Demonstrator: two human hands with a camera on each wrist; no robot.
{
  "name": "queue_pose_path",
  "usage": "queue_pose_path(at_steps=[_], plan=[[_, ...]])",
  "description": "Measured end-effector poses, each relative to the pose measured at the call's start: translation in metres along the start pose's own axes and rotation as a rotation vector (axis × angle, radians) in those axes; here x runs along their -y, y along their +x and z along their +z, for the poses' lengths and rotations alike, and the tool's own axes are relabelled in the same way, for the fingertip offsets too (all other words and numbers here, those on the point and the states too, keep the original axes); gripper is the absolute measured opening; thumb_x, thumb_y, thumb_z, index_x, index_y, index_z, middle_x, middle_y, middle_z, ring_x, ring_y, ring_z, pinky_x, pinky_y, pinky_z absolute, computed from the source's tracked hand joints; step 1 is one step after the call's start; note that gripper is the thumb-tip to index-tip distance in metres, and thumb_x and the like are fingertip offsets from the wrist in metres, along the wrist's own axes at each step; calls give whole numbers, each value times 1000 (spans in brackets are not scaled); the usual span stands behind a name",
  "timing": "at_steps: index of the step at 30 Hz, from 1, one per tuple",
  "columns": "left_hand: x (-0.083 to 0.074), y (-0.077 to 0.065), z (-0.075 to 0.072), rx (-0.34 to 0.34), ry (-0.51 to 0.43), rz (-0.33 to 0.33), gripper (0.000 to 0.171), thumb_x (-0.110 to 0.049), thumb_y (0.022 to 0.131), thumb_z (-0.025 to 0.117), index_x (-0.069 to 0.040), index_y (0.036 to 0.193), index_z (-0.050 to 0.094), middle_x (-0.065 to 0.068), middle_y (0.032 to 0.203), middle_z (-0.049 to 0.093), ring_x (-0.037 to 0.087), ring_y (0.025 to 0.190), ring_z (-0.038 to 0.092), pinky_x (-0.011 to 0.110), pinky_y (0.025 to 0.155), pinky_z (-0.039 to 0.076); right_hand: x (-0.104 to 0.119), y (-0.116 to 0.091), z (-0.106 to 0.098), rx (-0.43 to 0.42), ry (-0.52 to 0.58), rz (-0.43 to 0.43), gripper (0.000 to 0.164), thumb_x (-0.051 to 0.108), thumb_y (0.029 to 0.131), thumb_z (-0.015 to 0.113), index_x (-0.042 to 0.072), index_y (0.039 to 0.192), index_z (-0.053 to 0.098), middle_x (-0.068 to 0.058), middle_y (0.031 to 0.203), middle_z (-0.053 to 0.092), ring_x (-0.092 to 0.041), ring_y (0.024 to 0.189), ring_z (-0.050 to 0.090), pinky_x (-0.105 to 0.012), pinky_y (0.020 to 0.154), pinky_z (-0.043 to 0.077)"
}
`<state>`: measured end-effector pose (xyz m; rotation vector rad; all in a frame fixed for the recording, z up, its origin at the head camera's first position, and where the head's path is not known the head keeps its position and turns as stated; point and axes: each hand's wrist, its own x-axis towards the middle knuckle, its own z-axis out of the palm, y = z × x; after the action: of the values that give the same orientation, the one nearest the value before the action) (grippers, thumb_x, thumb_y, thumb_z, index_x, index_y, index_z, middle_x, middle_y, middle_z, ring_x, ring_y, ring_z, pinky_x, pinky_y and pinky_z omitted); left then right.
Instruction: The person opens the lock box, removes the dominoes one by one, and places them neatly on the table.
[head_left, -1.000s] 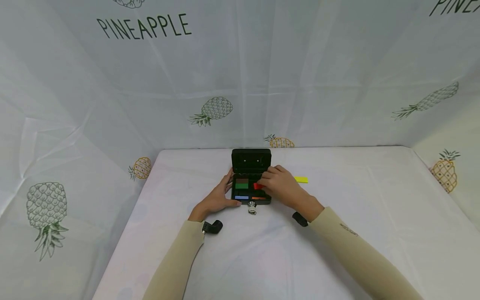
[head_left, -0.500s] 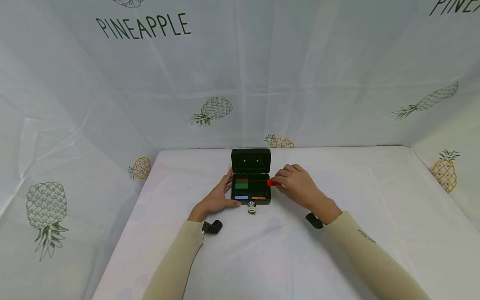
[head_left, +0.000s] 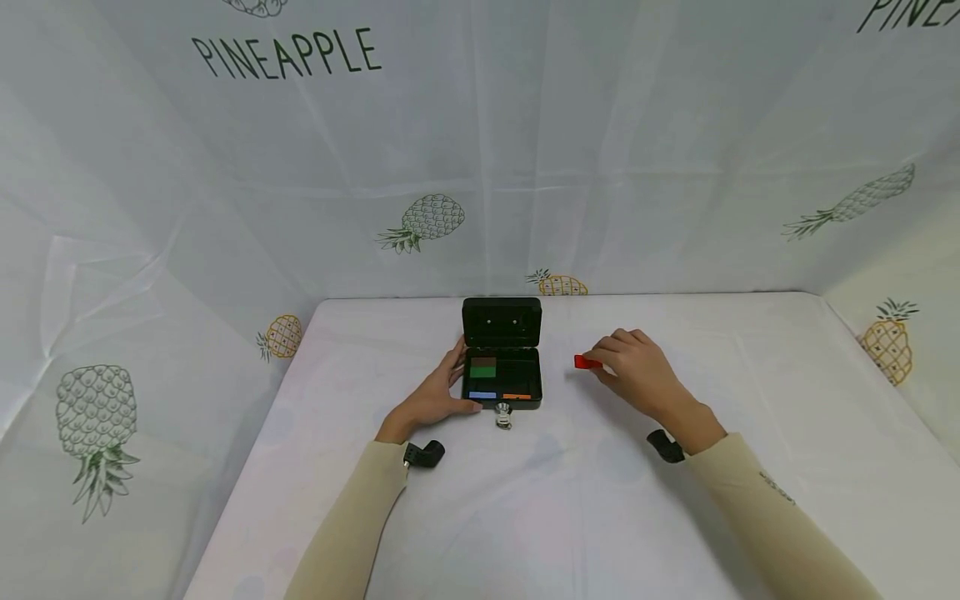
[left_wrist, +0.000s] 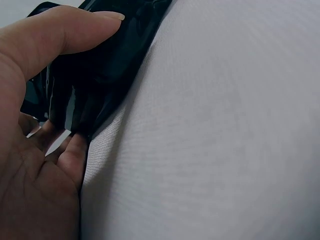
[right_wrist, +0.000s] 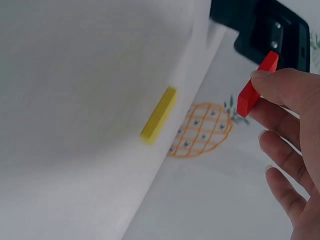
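An open black cash box (head_left: 501, 323), its lid raised, stands in the middle of the table. My left hand (head_left: 431, 398) holds its left side, thumb at the near corner and fingers along the side wall. Out to the right of the box, my right hand (head_left: 637, 371) pinches a red block (head_left: 585, 362) between thumb and fingertips. The right wrist view shows this red block (right_wrist: 247, 100) above the table. Inside the box lie a green block (head_left: 483, 372), a brown one (head_left: 483, 362) behind it, a blue one (head_left: 482, 395) and an orange one (head_left: 516, 397) along the front.
A yellow block (right_wrist: 159, 116) lies on the white tabletop, visible in the right wrist view but hidden in the head view. Shiny silver metal (head_left: 503, 415) sits at the box's front edge. A pineapple-print curtain (head_left: 600, 167) rises behind the table.
The right hand has lifted the red block out of the box's right half and carried it rightward past the side wall. The left hand stays on the box.
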<state>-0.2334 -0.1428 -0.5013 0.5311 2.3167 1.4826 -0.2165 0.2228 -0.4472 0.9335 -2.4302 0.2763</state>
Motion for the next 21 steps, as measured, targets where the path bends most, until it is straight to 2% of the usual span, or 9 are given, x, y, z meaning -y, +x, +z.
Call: queue_pose_path(at_steps=[7,21], plan=[[-1,0,0,-1,1,-2,124,-4,87,87,-17,172,-3,15,177,10,35,161,22,44,132,24,-17,-18,-5,14,-11,43,28,-3,70,95,4,94,81,-6,90,77,-28,86,66,-45,78,58],[-6,-2,-1,4,-16,-4,125,-3,86,87,-16,171,-4,14,177,9,30,163,16,42,133,22,-42,-35,-10,200,-43,189,27,0,77,92,2,102,82,-12,97,79,-32,93,67,-51,87,59]])
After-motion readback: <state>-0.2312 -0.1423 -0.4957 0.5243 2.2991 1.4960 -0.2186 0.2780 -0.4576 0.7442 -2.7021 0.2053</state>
